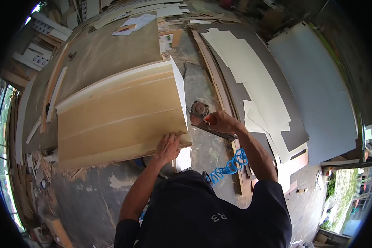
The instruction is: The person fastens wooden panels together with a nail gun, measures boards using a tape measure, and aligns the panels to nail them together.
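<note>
Our right hand (226, 123) is wrapped round the nail gun (200, 110), held just beside the right end of the wooden box (120, 118). Our left hand (168, 147) lies on that box's near right corner (whether it pinches the edge, we cannot tell).

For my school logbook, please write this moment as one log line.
left hand: on wooden panel, near its corner | right hand: holding handheld tool | blue hose: coiled

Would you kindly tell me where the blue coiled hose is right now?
In the head view, the blue coiled hose shows mainly right of centre in the lower half, running from beside the dark shirt up to the right forearm.
</note>
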Motion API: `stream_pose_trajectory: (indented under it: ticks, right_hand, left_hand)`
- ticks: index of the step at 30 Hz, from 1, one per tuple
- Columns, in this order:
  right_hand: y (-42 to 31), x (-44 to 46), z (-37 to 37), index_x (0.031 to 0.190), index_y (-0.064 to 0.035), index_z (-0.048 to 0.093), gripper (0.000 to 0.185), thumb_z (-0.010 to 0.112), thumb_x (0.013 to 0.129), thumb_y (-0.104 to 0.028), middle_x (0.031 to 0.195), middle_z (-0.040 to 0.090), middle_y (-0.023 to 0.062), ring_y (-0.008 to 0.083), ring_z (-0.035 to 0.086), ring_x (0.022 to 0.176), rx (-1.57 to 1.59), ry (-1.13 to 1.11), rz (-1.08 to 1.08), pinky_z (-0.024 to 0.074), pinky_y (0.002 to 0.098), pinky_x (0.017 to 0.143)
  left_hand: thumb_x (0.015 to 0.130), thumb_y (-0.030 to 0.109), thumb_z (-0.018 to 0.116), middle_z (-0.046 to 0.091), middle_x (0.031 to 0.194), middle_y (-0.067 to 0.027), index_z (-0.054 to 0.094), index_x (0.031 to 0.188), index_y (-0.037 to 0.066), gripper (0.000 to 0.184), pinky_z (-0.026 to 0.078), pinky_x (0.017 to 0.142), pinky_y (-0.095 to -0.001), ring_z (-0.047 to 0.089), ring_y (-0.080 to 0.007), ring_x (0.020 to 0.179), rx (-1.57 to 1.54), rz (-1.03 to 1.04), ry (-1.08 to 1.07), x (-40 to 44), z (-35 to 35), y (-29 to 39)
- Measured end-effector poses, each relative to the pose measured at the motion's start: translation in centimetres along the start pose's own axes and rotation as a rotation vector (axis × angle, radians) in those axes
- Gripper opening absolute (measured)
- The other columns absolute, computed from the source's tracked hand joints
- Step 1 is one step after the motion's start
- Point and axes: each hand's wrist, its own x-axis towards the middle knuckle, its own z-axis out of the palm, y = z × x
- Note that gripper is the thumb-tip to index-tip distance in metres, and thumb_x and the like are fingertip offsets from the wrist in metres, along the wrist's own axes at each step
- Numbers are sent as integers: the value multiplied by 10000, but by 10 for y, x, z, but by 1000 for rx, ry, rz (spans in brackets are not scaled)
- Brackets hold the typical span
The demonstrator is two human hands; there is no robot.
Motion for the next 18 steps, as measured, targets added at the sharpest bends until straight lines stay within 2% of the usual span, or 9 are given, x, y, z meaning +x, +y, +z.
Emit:
stream_pose_trajectory:
  ticks: [2,3,5,6,8,10,13,14,18]
  right_hand:
    - [5,-5,12,1174,-38,688,407,660,772,-100,746,647,83,173,607,722,24,174,143,505,355,715]
    - [1,3,41,1174,-38,688,407,660,772,-100,746,647,83,173,607,722,92,182,121,505,355,715]
    - [18,-12,49,1184,-35,678,420,661,771,-108,732,622,86,173,610,708,280,298,340,504,368,678]
    - [54,-14,67,1196,-35,670,436,670,771,-130,722,602,93,182,607,686,230,388,268,502,382,645]
    - [73,-25,85,1205,-40,668,444,679,772,-139,736,620,110,193,626,698,225,407,359,508,385,649]
    - [61,-38,96,1225,-51,666,471,710,770,-167,807,680,163,234,691,770,275,383,503,533,383,689]
    - [81,-53,130,1266,-89,668,489,674,780,-153,764,662,150,208,670,701,323,395,500,519,372,630]
    - [90,-57,139,1242,-68,668,497,723,761,-181,849,701,185,248,708,780,332,412,460,547,389,700]
    - [73,-74,135,1239,-65,672,491,715,760,-164,852,704,181,245,710,805,399,333,567,544,385,728]
  left_hand:
    - [753,181,738,538,1253,-208,448,1481,198,784,468,957,-443,599,-359,1122,184,19,-48,5,-22,14]
    - [753,181,738,538,1253,-208,448,1481,198,784,468,957,-443,599,-359,1122,232,16,-100,-9,-31,0]
    - [792,113,675,527,1283,-239,497,1443,187,679,493,908,-484,626,-385,1043,281,109,-192,12,-21,10]
    - [792,113,675,527,1283,-239,497,1443,187,679,493,908,-484,626,-385,1043,272,121,-190,20,-20,17]
    - [788,28,619,515,1258,-233,551,1390,184,626,505,874,-497,636,-387,1011,156,130,-253,32,-30,23]
    - [791,29,625,507,1263,-228,592,1331,165,558,508,856,-506,633,-387,1019,134,140,-303,39,-44,31]
    - [789,41,647,510,1247,-212,655,1195,119,413,510,831,-518,627,-382,1031,131,185,-305,44,-32,33]
    - [785,51,664,520,1227,-201,678,1118,92,336,510,824,-521,624,-377,1035,149,220,-257,44,-23,32]
    - [774,67,691,546,1229,-174,680,1036,74,262,507,833,-520,620,-366,1042,57,232,-282,47,-22,24]
